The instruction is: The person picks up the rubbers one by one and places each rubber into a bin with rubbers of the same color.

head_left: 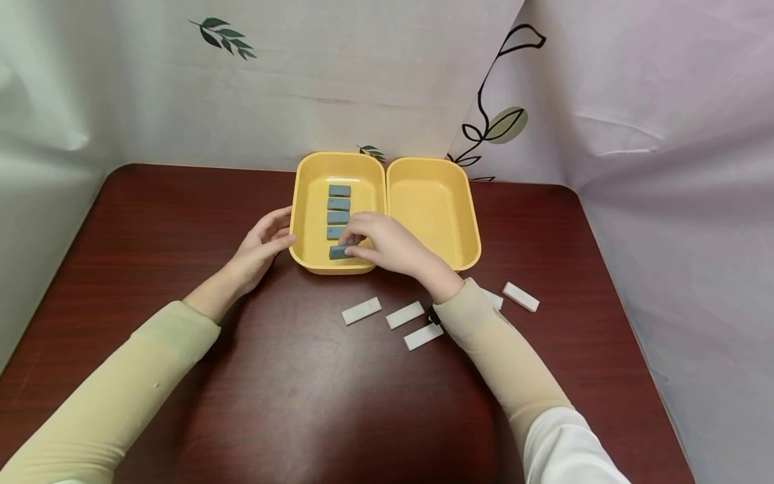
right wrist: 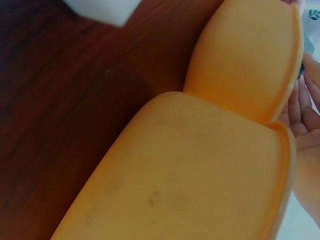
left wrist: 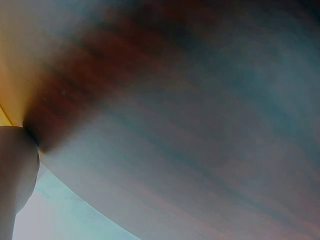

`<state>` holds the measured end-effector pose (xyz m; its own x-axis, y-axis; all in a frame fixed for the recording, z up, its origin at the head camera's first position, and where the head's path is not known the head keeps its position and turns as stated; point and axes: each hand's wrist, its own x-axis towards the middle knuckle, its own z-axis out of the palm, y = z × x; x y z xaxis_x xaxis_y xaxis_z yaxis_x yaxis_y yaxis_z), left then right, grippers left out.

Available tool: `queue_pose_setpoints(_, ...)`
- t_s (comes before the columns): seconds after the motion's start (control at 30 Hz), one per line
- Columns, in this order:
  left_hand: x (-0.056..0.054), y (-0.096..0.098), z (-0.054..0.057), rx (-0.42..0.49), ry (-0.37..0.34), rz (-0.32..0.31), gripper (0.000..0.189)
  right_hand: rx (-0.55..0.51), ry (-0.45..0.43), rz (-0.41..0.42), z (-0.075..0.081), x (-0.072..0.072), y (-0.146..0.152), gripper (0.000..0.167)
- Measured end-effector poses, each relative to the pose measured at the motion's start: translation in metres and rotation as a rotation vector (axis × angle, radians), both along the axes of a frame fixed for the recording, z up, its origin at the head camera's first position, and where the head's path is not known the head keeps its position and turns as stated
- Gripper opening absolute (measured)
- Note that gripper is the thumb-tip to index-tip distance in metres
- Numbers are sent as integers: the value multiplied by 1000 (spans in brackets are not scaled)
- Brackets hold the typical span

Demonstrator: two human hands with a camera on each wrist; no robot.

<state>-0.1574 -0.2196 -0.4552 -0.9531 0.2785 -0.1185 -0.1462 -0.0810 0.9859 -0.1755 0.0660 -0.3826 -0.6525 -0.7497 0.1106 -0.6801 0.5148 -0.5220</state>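
Note:
A yellow two-part box [head_left: 304, 161] lies unfolded on the table. In its left half several small blue-grey rectangular blocks [head_left: 338, 204] lie in a column. Over the near end of that column my right hand [head_left: 387, 245] pinches another blue-grey block [head_left: 338, 252] between thumb and fingers. My left hand [head_left: 256, 252] touches the box's left side, its thumb at the rim and its fingers extended along the outer wall. In the right wrist view my right hand [right wrist: 307, 120] is partly hidden by the box. The left wrist view is mostly blurred.
In front of the box several white rectangular blocks [head_left: 361, 310] lie scattered on the dark red wooden table [head_left: 272, 390]. My right forearm partly covers some of them. A pale curtain [head_left: 302, 81] with leaf prints hangs behind the table.

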Motion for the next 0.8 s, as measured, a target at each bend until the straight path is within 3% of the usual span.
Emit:
queue_pose_setpoints(0.43,1,0,2,10,8,-2,61,91,-34,7,-5,-21,-17,8)
queue_pose_setpoints(0.8,0,0,1,-3,-3,-2,62,200,-13,5,-10,-35,-26,10)
